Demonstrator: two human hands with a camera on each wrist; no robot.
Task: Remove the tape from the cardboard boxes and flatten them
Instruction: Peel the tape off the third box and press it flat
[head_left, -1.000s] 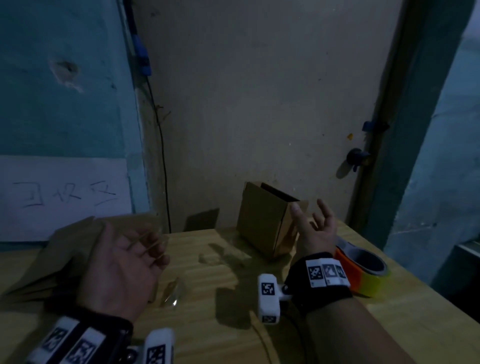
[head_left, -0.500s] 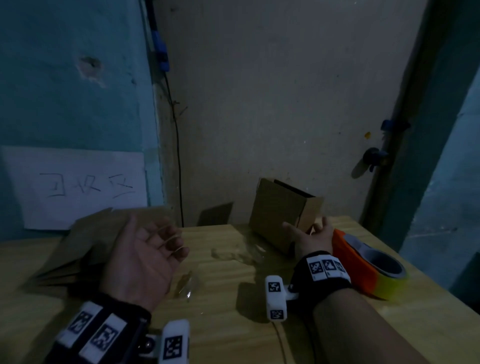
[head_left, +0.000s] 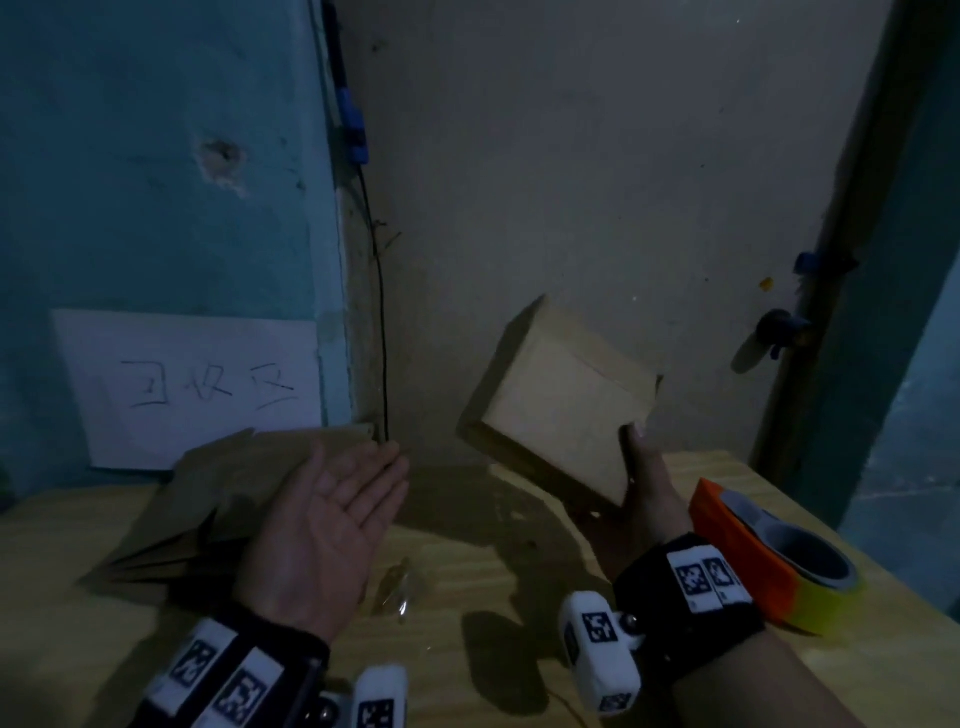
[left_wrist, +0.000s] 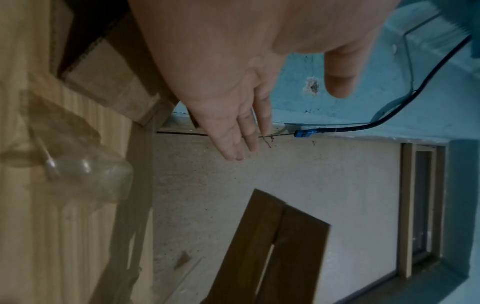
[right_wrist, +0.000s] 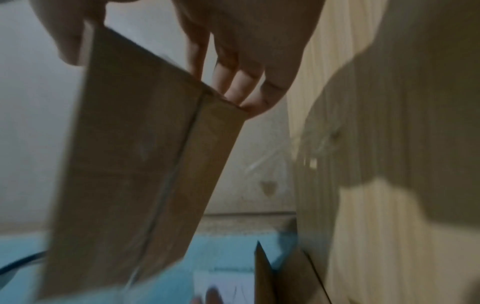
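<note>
At centre right of the frame my right hand (head_left: 645, 486) pinches the tilted cardboard box (head_left: 561, 405) above the worktop (head_left: 467, 587); my spread left hand (head_left: 327, 530) should steady it before peeling tape.

The scene is dimly lit throughout, and grain is seen in the darker areas. Heavy shadows are cast on the wooden table (head_left: 467, 582) beneath the raised cardboard box (head_left: 566, 410). Straight lines are bent toward the edges of the wrist views. The right wrist view is smeared by motion blur, while the left wrist view is rendered sharper.
</note>
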